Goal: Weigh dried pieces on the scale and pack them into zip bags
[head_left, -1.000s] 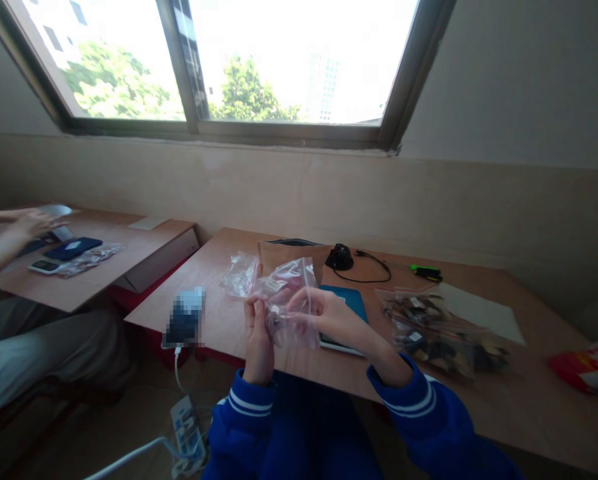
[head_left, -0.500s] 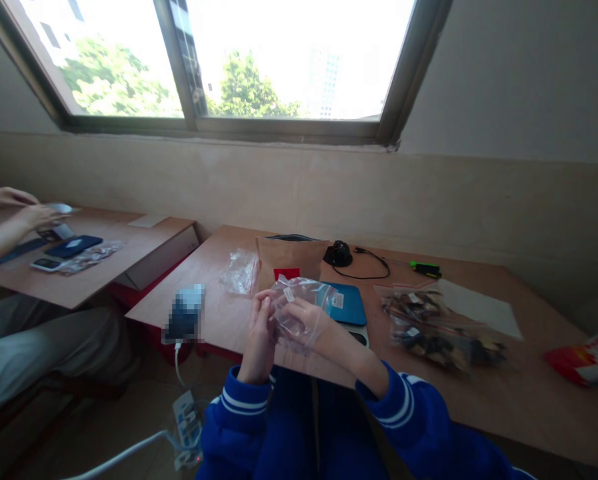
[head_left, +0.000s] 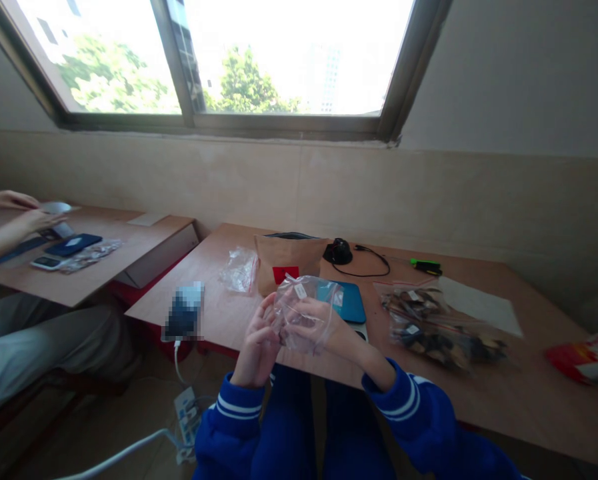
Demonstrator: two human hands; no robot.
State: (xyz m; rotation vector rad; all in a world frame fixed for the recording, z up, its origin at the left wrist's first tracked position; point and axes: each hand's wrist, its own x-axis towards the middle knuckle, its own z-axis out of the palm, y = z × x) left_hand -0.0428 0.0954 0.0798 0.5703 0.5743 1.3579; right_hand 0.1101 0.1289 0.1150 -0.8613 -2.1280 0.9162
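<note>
A clear plastic zip bag (head_left: 291, 339) with a small white label hangs in front of me at the table's near edge, puffed out and see-through. My left hand (head_left: 259, 340) grips its left side, thumb and fingers closed on the film. Through the bag's wide mouth on the right, my right hand (head_left: 311, 321) reaches inside; its fingers point left and look spread apart against the film. I make out nothing else inside the bag. Just behind stands a brown paper pouch (head_left: 293, 252) with a red patch, and a blue flat pad (head_left: 353, 303) lies on a scale (head_left: 361, 330), partly hidden.
Filled zip bags (head_left: 433, 340) of dark and tan pieces lie to the right by a white sheet (head_left: 481, 307). A crumpled clear bag (head_left: 239, 270) rests left of the pouch. Farther back are a black cable (head_left: 366, 273) and green-black tool (head_left: 426, 267). Another person's hands work at left.
The bag has puffed out wider, and the right hand's fingers have spread inside it. My left hand has shifted slightly left and turned, its fingers lower on the film.
</note>
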